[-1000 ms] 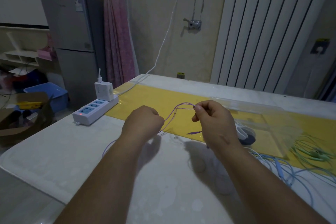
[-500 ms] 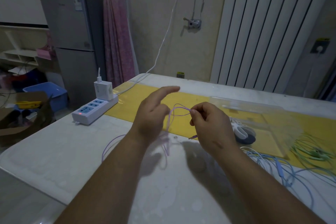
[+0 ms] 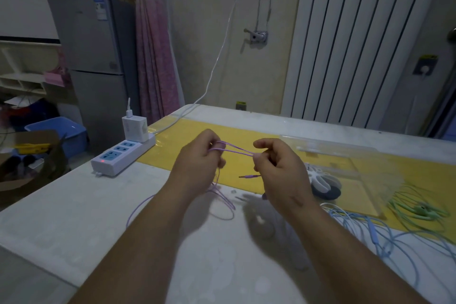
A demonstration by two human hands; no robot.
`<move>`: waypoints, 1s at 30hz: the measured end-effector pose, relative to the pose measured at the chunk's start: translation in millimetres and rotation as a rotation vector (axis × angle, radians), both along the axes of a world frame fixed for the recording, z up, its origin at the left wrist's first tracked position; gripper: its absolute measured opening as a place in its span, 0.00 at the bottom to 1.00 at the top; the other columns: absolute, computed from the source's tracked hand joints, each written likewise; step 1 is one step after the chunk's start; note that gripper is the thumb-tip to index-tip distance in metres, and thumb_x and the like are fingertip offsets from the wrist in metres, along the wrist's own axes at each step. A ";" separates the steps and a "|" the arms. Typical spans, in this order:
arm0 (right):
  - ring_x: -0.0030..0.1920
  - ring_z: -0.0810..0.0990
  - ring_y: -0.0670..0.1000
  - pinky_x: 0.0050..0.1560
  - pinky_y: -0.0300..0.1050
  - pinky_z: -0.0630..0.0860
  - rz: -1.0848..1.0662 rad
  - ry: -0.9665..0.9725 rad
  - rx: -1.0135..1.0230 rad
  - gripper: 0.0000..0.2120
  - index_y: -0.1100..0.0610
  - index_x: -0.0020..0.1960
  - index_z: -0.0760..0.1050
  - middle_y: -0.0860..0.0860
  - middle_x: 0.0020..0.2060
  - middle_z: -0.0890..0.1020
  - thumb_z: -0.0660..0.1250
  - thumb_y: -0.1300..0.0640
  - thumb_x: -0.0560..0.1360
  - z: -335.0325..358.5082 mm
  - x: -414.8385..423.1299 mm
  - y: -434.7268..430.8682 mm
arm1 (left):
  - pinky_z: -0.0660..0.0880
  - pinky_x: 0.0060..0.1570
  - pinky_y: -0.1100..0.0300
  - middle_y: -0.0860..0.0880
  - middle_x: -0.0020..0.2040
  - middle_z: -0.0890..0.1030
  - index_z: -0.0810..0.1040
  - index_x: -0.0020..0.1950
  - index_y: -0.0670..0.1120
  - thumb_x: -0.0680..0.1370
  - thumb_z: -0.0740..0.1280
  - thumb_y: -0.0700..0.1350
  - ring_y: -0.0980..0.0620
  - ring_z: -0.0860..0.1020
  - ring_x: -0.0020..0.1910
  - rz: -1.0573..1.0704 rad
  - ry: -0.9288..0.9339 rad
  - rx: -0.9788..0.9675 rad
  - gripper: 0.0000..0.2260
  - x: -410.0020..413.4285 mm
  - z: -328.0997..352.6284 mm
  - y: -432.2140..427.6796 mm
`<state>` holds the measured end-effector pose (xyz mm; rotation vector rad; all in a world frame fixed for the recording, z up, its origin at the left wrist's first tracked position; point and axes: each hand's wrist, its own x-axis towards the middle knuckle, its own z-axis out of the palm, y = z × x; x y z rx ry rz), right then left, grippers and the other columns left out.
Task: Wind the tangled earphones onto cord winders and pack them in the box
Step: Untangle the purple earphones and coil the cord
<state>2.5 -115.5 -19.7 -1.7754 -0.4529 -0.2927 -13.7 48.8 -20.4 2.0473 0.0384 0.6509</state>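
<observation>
- The purple earphones (image 3: 234, 152) are a thin, soft cord. I judge it very light and without stiffness of its own, so it will sag, twist and spring into loops wherever it is slack.
- Two strands run taut between the hands, in the air over the near edge of the yellow mat (image 3: 187, 136). The rest hangs from the left hand and lies in loose loops on the desk (image 3: 74, 217), just in front of the mat.
- The left hand (image 3: 199, 163) has its fingers curled, with the cord looped round one finger.
- The right hand (image 3: 278, 170) pinches the strands between thumb and fingertip, its other fingers loosely curled. The jack plug (image 3: 249, 176) dangles below it, over the mat's near edge.
- The smooth sheath probably slides through a light pinch, so a turn round a finger is the surer hold.
- Take the cord itself, close to the end. The joints at the plug and buds are likely the weak spots, so pull gently.
- The cord winders (image 3: 320, 182) sit on the mat behind the right hand, by the clear box (image 3: 345, 155). I cannot tell whether they are inside it.
- The blue earphones (image 3: 370, 227) lie tangled off the mat's near right edge, and they could snag a trailing purple loop.
</observation>
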 end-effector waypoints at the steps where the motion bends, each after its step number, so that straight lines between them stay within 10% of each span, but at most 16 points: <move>1: 0.38 0.76 0.50 0.28 0.30 0.71 0.006 -0.003 -0.022 0.09 0.51 0.54 0.75 0.52 0.34 0.75 0.62 0.63 0.78 -0.8 0.0 0.7 | 0.73 0.34 0.58 0.46 0.30 0.79 0.72 0.42 0.48 0.80 0.62 0.43 0.49 0.79 0.32 0.022 -0.030 -0.054 0.06 -1.6 2.0 -0.4; 8: 0.42 0.78 0.53 0.45 0.52 0.76 -0.150 -0.072 -0.484 0.10 0.49 0.47 0.75 0.47 0.39 0.81 0.57 0.49 0.81 -4.6 -0.2 -1.6 | 0.65 0.27 0.65 0.51 0.28 0.72 0.77 0.40 0.49 0.77 0.68 0.45 0.57 0.67 0.27 0.118 -0.147 -0.010 0.06 0.2 3.3 0.9; 13: 0.41 0.77 0.53 0.44 0.52 0.75 -0.187 -0.065 -0.400 0.11 0.49 0.45 0.73 0.48 0.37 0.81 0.56 0.49 0.81 0.5 -1.4 -3.6 | 0.75 0.31 0.54 0.49 0.23 0.69 0.79 0.38 0.42 0.73 0.74 0.42 0.51 0.70 0.21 -0.010 0.035 -0.422 0.07 -0.8 6.2 7.0; 24: 0.29 0.73 0.55 0.23 0.43 0.72 0.002 0.120 -0.153 0.11 0.54 0.45 0.74 0.50 0.31 0.72 0.56 0.53 0.82 -1.0 -0.1 0.4 | 0.58 0.27 0.60 0.49 0.26 0.61 0.73 0.36 0.37 0.71 0.73 0.44 0.50 0.59 0.24 -0.028 0.143 -0.389 0.13 2.1 0.9 11.6; 30: 0.30 0.73 0.55 0.39 0.53 0.76 -0.165 0.048 -0.095 0.14 0.51 0.38 0.74 0.45 0.24 0.74 0.58 0.50 0.81 -3.0 9.8 -2.0 | 0.74 0.29 0.59 0.48 0.28 0.68 0.73 0.33 0.43 0.75 0.70 0.40 0.50 0.69 0.26 -0.200 0.169 -0.603 0.12 -4.0 10.8 10.1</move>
